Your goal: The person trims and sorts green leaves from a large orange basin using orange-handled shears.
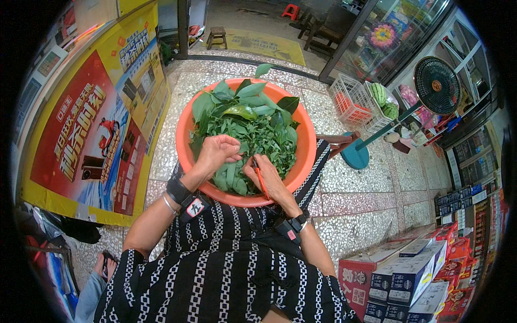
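Note:
An orange plastic basin (183, 139) rests at my lap, filled with green leaves (242, 121). Whole broad leaves lie mostly at its far side, with smaller leaf pieces in the middle. My left hand (218, 153) is over the near left of the basin, thumb and fingers pinched together at a small green leaf (244, 147). Close to it on the right, my right hand (264, 173) is closed around a red-handled cutting tool (261, 182). Its dark working end is partly hidden by the fingers, so its exact kind is unclear.
A yellow poster-covered counter (93, 133) stands at left. To the right are plastic crates (351, 101), watermelons (379, 95) and a standing fan (436, 85). Stacked cartons (398, 278) sit at lower right. Another person's foot (106, 264) shows at lower left.

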A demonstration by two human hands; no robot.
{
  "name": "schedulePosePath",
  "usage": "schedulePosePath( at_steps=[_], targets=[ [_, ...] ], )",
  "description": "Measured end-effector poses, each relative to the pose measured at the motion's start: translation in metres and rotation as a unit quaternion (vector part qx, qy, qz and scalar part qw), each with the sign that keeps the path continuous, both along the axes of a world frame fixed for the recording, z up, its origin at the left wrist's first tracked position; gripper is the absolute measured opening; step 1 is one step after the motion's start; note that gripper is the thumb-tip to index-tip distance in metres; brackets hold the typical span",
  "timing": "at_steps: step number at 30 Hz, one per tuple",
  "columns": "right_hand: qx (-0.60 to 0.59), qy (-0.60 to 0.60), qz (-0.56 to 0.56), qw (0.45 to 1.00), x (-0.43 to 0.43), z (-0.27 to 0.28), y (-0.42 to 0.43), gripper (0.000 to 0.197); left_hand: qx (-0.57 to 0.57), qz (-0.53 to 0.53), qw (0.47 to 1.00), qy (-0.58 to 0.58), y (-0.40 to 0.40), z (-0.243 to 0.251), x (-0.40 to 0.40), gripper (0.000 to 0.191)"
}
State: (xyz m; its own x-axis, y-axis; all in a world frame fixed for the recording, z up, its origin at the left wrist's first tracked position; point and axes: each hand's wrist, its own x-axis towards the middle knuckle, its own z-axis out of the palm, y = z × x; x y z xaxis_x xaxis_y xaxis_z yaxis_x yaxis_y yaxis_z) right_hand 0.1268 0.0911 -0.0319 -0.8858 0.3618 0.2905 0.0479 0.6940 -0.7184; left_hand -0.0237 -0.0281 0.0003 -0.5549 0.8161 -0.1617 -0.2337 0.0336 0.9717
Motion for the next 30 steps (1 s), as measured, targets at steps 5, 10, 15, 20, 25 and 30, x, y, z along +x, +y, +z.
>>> schedulePosePath(
  at_steps=[5, 10, 15, 20, 25, 30],
  targets=[
    [-0.07, -0.042, -0.004, 0.997, 0.002, 0.009, -0.001, 0.031, -0.052, -0.055, 0.997, 0.019, 0.0, -0.002, 0.002, 0.012],
    [-0.063, -0.112, -0.059, 0.99, 0.006, 0.019, 0.0, 0.031, -0.053, -0.021, 0.997, 0.056, 0.001, -0.004, 0.001, 0.013],
    [-0.079, 0.019, -0.039, 0.996, 0.003, 0.011, -0.002, 0.029, -0.013, 0.025, 1.0, 0.011, 0.002, -0.004, 0.0, 0.014],
    [0.001, 0.025, -0.005, 1.0, 0.001, 0.004, -0.002, 0.031, -0.032, -0.016, 0.999, 0.034, 0.0, -0.006, 0.0, 0.011],
    [-0.026, -0.029, -0.008, 0.999, 0.004, 0.008, -0.001, 0.034, -0.034, -0.044, 0.996, 0.064, 0.001, -0.008, 0.003, 0.011],
    [-0.083, -0.043, -0.061, 0.994, 0.005, 0.014, -0.002, 0.028, -0.057, -0.009, 0.996, 0.067, 0.002, -0.005, 0.003, 0.01]
  ],
)
